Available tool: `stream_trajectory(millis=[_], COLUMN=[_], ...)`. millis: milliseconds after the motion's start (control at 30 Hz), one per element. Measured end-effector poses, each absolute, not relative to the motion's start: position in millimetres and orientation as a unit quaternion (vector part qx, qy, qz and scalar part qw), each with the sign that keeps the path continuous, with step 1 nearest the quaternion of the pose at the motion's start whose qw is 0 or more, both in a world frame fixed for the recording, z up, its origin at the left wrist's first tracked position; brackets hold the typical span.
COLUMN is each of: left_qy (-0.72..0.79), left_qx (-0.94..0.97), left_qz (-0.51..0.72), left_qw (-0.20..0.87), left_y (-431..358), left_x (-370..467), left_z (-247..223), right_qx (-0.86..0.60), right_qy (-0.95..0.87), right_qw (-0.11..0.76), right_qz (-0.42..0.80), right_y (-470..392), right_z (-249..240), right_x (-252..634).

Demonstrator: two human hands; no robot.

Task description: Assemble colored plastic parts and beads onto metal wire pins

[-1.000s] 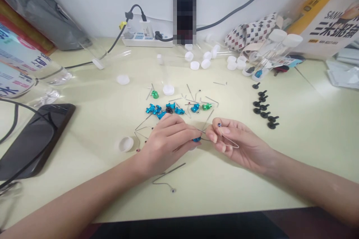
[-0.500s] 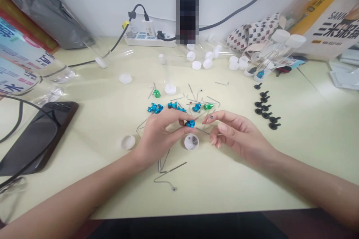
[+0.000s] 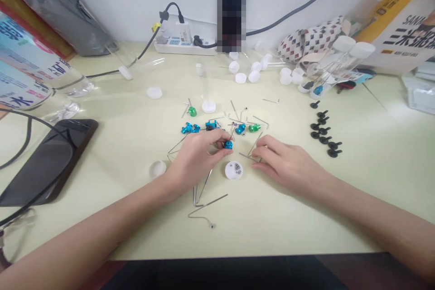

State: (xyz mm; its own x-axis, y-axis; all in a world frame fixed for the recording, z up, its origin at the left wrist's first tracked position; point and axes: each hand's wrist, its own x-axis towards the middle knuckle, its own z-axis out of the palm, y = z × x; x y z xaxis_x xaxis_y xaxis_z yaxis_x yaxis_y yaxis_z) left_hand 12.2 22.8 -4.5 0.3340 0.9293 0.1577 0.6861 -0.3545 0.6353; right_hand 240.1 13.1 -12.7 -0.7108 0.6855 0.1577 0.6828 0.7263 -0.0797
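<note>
My left hand (image 3: 199, 154) pinches a small blue metal fitting (image 3: 228, 144) between thumb and fingers, with a thin metal pin rising beside it. To its right, my right hand (image 3: 285, 161) is low at the table, thumb and fingers closed around the end of a thin L-shaped hex key (image 3: 247, 156). Between the hands stands a white cap (image 3: 234, 171) holding several tiny metal screws or nuts. Just behind are more blue fittings (image 3: 186, 128), a green fitting (image 3: 254, 128) and loose hex keys.
Black thumb screws (image 3: 325, 139) lie in a group at the right. White-capped clear tubes (image 3: 208, 107) stand and lie further back. A phone (image 3: 50, 163) and water bottles (image 3: 30, 90) are at the left, a power strip (image 3: 185, 47) by the wall. Bent wires (image 3: 207, 208) lie in front.
My right hand has turned palm-down and lowered onto the hex key; its fingers were raised and apart before. The left hand has tilted the blue fitting slightly.
</note>
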Motion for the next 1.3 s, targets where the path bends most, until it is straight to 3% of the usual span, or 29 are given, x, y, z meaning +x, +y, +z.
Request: stream_trajectory(millis=[200, 400, 733, 1300], left_qy=[0.52, 0.519, 0.503, 0.46], left_qx=[0.805, 0.811, 0.814, 0.821], left_qz=[0.244, 0.235, 0.246, 0.263], left_qw=[0.151, 0.135, 0.157, 0.214], left_y=[26, 29, 30, 28], left_x=[10, 11, 9, 11], left_z=[-7, -8, -10, -13], right_qx=[-0.32, -0.317, -0.299, -0.342], right_qy=[-0.938, -0.931, -0.922, -0.873], right_qw=[-0.001, -0.014, 0.243, 0.265], right_qz=[-0.131, -0.178, 0.05, 0.227], right_y=[0, -1, 4, 3], right_z=[-9, -7, -11, -16], right_x=[236, 236, 237, 232])
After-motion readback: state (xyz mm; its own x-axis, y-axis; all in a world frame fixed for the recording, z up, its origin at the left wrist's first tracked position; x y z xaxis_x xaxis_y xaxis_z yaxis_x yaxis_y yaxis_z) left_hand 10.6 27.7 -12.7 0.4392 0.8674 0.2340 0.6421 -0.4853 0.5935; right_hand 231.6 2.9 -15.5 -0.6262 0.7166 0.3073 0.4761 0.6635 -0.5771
